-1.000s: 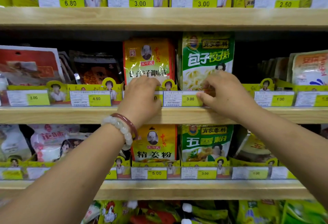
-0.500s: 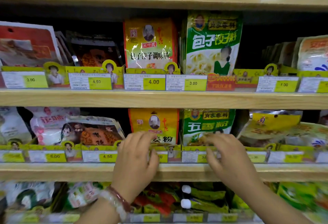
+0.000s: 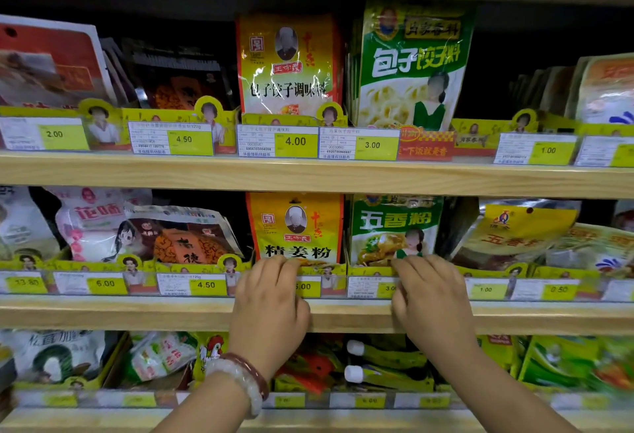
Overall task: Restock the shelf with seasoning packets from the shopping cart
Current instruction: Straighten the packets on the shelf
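On the lower shelf a yellow ginger-powder packet stands upright beside a green five-spice packet, both behind a yellow display tray front with price tags. My left hand, with bead bracelets at the wrist, hooks its fingers over the tray front just below the yellow packet. Below the green packet, my right hand curls its fingers over the same tray front. Neither hand holds a packet. The shopping cart is out of view.
The shelf above carries a yellow dumpling-seasoning packet and a green one. Other seasoning bags fill the rows left and right. The bottom shelf holds chicken-powder bags and tubes under my wrists.
Both hands have dropped from the tray front of the shelf above to the tray front of the lower shelf. The view has tilted downward with them.
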